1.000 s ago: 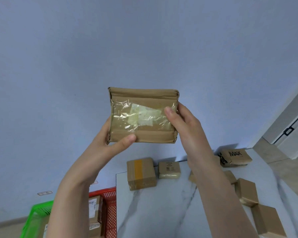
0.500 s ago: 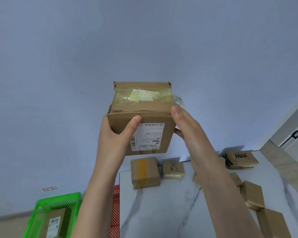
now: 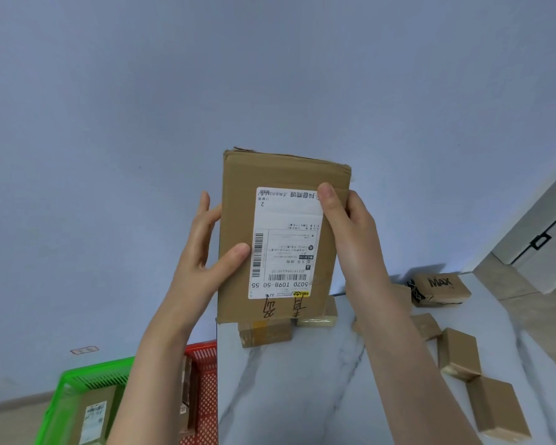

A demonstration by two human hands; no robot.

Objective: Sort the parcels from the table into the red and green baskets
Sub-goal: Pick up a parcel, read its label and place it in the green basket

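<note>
Parcel point(image 3: 280, 175) is held upright in the air above the far edge of the table point(image 3: 302, 396), its white label point(image 3: 286, 245) facing the camera upside down. The left hand point(image 3: 203, 255) grips its left edge, thumb pressed on the front by the barcode. The right hand point(image 3: 353, 239) clasps the right edge, thumb on the label's top corner. The green basket point(image 3: 74, 377), at lower left, contains one labelled box point(image 3: 93, 415). The red basket point(image 3: 206, 380) stands between it and the table. Other parcels point(image 3: 459, 351) lie on the table.
</note>
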